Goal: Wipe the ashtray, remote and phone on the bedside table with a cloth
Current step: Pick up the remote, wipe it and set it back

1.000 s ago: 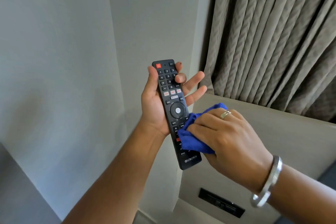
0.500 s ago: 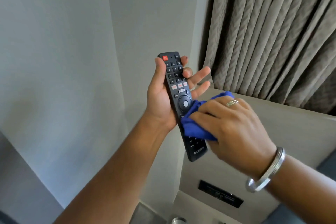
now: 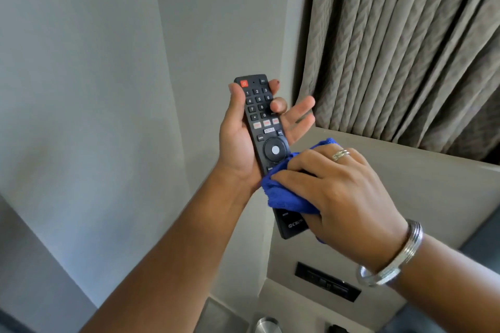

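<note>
A black remote (image 3: 261,116) with a red power button is held upright in front of me by my left hand (image 3: 240,143), thumb on its left edge and fingers behind it. My right hand (image 3: 341,192) presses a bunched blue cloth (image 3: 286,194) against the remote's lower half, covering the buttons below the round pad. The remote's bottom end with its white logo sticks out under the cloth. The ashtray and phone are not clearly visible.
A grey wall fills the left. Pleated beige curtains (image 3: 405,43) hang at the upper right above a padded headboard panel (image 3: 422,186) with a dark switch plate (image 3: 327,281). A metal round object (image 3: 266,324) and a dark item (image 3: 336,328) peek at the bottom edge.
The cloth in my right hand has slid down the remote, from just under the round pad toward its lower end. The view has tilted down a little, showing more of the bottom edge.
</note>
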Motion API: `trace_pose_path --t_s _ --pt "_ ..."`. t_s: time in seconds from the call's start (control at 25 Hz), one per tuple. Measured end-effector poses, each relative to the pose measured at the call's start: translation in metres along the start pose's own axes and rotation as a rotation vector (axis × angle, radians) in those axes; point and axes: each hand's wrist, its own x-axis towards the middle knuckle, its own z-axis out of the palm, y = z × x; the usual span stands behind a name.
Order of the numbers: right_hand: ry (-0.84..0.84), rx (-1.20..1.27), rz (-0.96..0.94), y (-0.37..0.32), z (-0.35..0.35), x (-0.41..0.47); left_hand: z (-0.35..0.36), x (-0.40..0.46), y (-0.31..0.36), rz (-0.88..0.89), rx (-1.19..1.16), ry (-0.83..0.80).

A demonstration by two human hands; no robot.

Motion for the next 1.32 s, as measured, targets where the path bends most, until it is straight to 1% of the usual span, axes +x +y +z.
trace_pose_path --t_s 0.24,0.36,0.44,0.56,0.68,0.76,0.84,0.92,1.0,1.08,1.16,1.24,1.32 --pt "-0.075 -0.059 0.021 0.01 0.002 -0.011 -0.01 -0.004 -0.007 -0.041 -0.089 0.025" --pt "-0.044 -0.039 0.045 0.017 -0.005 -0.015 -0.016 -0.003 -0.005 -0.047 -0.083 0.045" --pt "-0.046 -0.032 0.037 0.009 -0.003 -0.015 -0.015 -0.001 -0.007 -0.046 -0.068 0.047" --pt "-0.121 -0.035 0.092 -0.012 0.009 -0.018 -0.015 0.003 -0.012 -0.03 -0.056 0.047" --pt "-0.146 0.023 0.164 -0.017 0.013 -0.035 -0.025 0.0 -0.016 -0.004 -0.07 0.138" --pt "-0.202 0.039 0.172 -0.016 0.014 -0.048 -0.033 -0.003 -0.018 0.015 -0.09 0.2" --pt "-0.245 0.024 0.149 -0.012 0.011 -0.055 -0.039 -0.005 -0.018 0.026 -0.11 0.228" --pt "-0.206 0.019 0.155 -0.004 0.008 -0.054 -0.041 -0.006 -0.019 0.011 -0.104 0.219" --pt "-0.136 0.037 0.205 0.002 0.006 -0.045 -0.039 -0.006 -0.023 -0.012 -0.076 0.181" --pt "-0.147 0.052 0.22 0.0 0.011 -0.04 -0.035 -0.005 -0.028 -0.026 -0.069 0.139" --pt "-0.222 0.083 0.197 -0.005 0.017 -0.046 -0.036 -0.006 -0.03 -0.038 -0.083 0.124" --pt "-0.305 0.108 0.128 -0.004 0.014 -0.059 -0.041 -0.007 -0.027 -0.044 -0.123 0.144" --pt "-0.309 0.115 0.074 0.0 0.008 -0.064 -0.043 -0.01 -0.025 -0.051 -0.154 0.144"
